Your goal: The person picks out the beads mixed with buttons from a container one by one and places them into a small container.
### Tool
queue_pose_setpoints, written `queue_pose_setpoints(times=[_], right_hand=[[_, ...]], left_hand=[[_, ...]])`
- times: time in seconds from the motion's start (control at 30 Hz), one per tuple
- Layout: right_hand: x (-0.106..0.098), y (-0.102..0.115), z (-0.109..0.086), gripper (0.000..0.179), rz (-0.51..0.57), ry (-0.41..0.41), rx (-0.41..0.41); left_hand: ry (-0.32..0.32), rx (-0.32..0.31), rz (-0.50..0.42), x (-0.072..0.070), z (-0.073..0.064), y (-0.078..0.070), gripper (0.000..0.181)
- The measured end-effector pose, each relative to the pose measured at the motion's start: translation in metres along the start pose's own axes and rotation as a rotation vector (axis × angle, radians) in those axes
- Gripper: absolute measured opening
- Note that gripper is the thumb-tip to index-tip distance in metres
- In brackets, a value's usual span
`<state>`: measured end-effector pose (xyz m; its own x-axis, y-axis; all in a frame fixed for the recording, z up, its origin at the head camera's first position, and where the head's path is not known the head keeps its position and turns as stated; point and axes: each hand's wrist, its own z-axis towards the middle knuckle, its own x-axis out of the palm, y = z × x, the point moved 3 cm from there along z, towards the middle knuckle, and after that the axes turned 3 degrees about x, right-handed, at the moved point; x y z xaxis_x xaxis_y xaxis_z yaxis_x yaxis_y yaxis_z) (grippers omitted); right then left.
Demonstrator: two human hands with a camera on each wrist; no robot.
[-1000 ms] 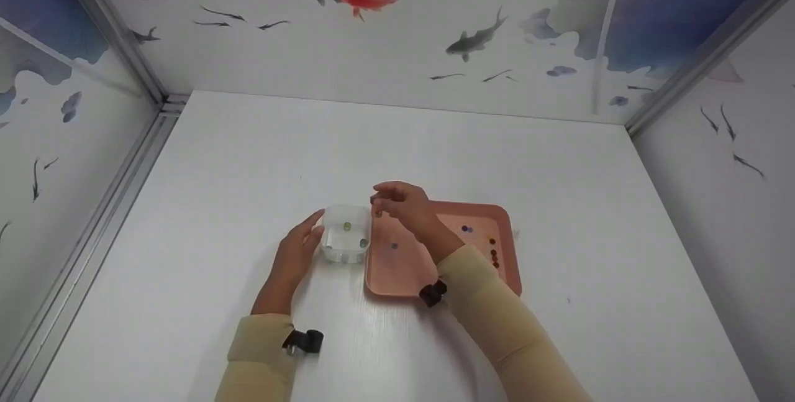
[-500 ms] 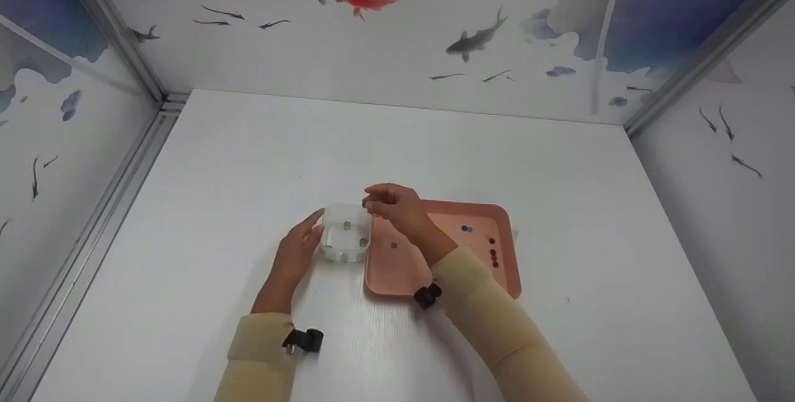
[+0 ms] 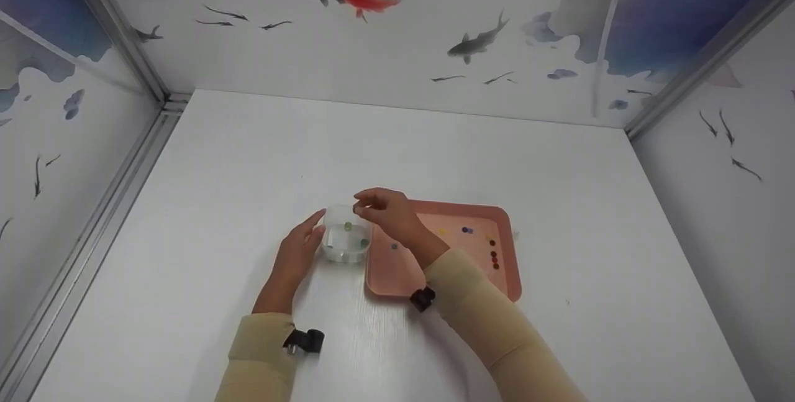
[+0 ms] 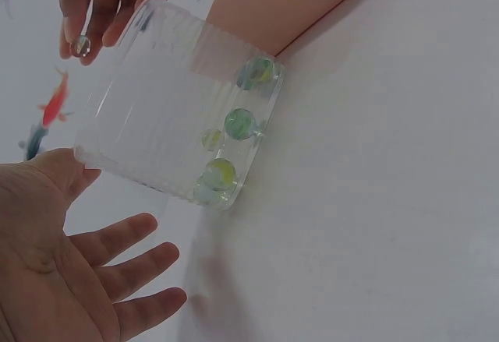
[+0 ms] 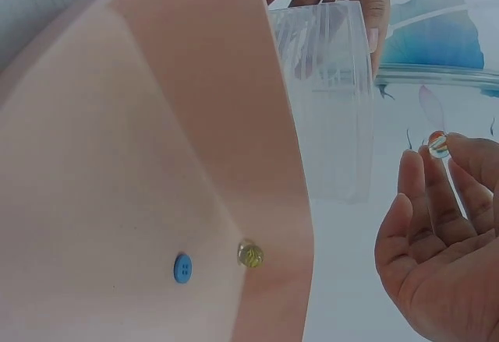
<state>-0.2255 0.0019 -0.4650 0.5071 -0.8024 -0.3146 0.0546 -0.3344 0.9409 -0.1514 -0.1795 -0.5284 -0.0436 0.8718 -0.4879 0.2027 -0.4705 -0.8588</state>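
Note:
A clear plastic container (image 4: 148,85) stands on the table against the tray's left side, with several green and yellow glass marbles (image 4: 239,124) on its bottom. My left hand (image 3: 300,246) rests on the container's left side, its thumb and forefinger touching it; the other fingers extend straight in the left wrist view. Above the container's back right rim, my right hand (image 3: 386,209) pinches a clear marble (image 5: 438,145) with an orange streak between thumb and fingertips. Inside the pink tray (image 3: 397,278), a yellow marble (image 5: 250,255) lies beside the wall, near a blue button (image 5: 182,268).
Several small dark and red round pieces (image 3: 494,259) line the tray's right side. Two blue ones (image 3: 466,229) lie toward its back. My right forearm (image 3: 497,321) crosses over the tray. Panels with painted fish (image 3: 475,45) enclose the white table (image 3: 248,141).
My right hand has moved left and slightly nearer to me, from over the tray's back left corner to above the container, still pinching the marble. My left hand and the container stay put.

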Motion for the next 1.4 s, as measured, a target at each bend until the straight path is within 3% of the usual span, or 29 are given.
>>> queue_pose_setpoints(times=[0.27, 0.47, 1.4], right_hand=[[0.006, 0.003, 0.0, 0.028, -0.066, 0.046, -0.023], [0.009, 0.004, 0.0, 0.027, -0.165, 0.037, -0.004], [0.023, 0.005, -0.003, 0.026, -0.545, 0.056, -0.184]], left_hand=[[0.002, 0.016, -0.013, -0.001, -0.001, -0.002, 0.047], [0.004, 0.016, 0.002, -0.001, -0.001, -0.002, 0.046], [0.008, 0.001, 0.016, -0.002, -0.001, -0.001, 0.048]])
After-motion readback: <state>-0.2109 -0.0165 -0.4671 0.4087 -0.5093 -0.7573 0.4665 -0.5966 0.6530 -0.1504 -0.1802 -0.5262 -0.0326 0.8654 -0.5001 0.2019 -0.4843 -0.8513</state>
